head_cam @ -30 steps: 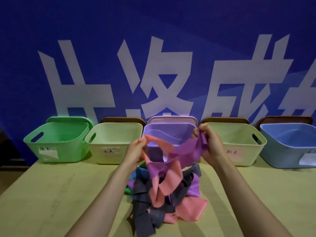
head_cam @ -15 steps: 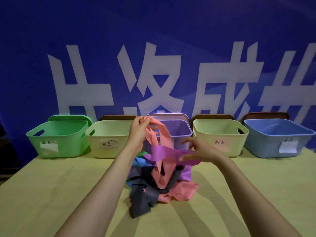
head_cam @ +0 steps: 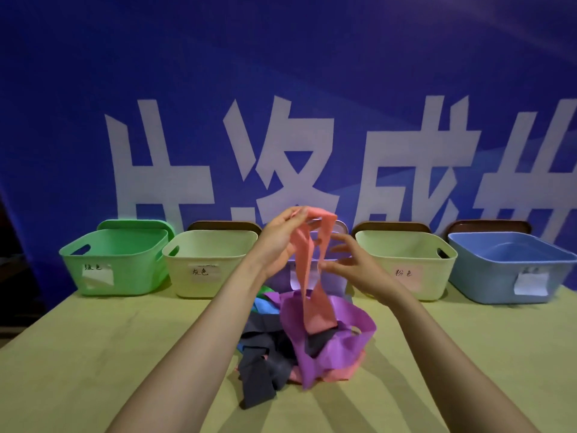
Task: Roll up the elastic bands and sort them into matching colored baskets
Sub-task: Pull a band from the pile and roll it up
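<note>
My left hand [head_cam: 277,242] pinches the top of a pink elastic band [head_cam: 307,276] and holds it up in front of the purple basket [head_cam: 340,230], which is mostly hidden. The pink band hangs down in a loop into the pile on the table. My right hand [head_cam: 356,267] is beside the hanging band with fingers spread, fingertips at its right edge. A purple band [head_cam: 340,332] lies loose on top of the pile, over grey bands [head_cam: 259,370], a blue band [head_cam: 265,307] and more pink.
Five baskets line the back of the yellow table [head_cam: 93,370]: green [head_cam: 115,260], cream labelled grey [head_cam: 212,264], the purple one, cream labelled pink [head_cam: 406,264], blue [head_cam: 512,267]. A blue banner wall stands behind them.
My right hand has let go of the purple band, which dropped onto the pile. My left hand has lifted the pink band higher, and my right hand has come up beside it.
</note>
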A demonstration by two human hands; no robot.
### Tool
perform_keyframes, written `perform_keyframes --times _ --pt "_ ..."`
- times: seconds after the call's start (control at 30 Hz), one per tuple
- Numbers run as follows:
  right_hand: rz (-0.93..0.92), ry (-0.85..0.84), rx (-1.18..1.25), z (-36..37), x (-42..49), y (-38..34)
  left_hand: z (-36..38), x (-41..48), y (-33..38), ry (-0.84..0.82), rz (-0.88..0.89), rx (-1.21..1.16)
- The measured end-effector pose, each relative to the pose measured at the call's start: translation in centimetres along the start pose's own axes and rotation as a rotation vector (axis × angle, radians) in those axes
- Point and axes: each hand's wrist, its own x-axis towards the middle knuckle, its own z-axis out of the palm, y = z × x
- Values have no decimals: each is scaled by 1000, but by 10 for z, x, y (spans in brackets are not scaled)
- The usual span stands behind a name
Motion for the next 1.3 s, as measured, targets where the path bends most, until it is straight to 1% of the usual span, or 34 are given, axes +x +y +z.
perform_keyframes --times 0.07,0.1,0.13,0.2,0.23,0.3,0.37,0.47,0.6,0.63,0.73,0.83,0.9,0.93,1.0,1.07,1.13,1.2,1.3 --pt "-39 -59 36 1 3 -5 4 1 2 -3 25 -31" --pt "-48 -29 89 1 4 -10 3 3 2 34 31 -27" --pt "-39 38 170 0 5 -14 2 4 2 87 30 7" --pt "20 176 430 -9 9 -20 -5 3 -4 206 17 183" --pt "51 211 578 -16 11 -23 -11 0 -8 248 7 285" --pt "121 227 832 -28 14 -26 -22 -7 -15 253 -45 412" --pt "161 215 930 -37 15 -29 -30 -15 -17 207 -125 458" --pt "150 137 826 -46 12 -27 -38 -23 -19 178 -240 380" --pt "77 -15 522 -48 4 -21 -47 -28 -22 183 -333 198" --pt "66 -14 483 -46 3 -21 -49 -31 -21 163 -341 192" --pt "69 89 422 -45 0 -24 -57 -41 -13 39 -324 280" --pt "46 166 479 -48 -3 -27 -65 -53 -6 -49 -305 513" --pt "47 167 545 -50 -7 -29 -65 -56 -7 -35 -259 668" --pt "50 157 551 -50 -8 -29 -64 -58 -9 -11 -207 689" --pt "59 144 557 -48 -11 -30 -62 -59 -13 40 -97 648" --pt "74 159 605 -46 -12 -32 -61 -61 -11 44 -61 575" --pt "92 178 621 -45 -13 -33 -62 -63 -7 5 -79 560" --pt "89 176 627 -44 -16 -34 -64 -64 -3 23 -86 541" --pt "78 155 623 -42 -22 -37 -60 -65 4 86 -131 320"
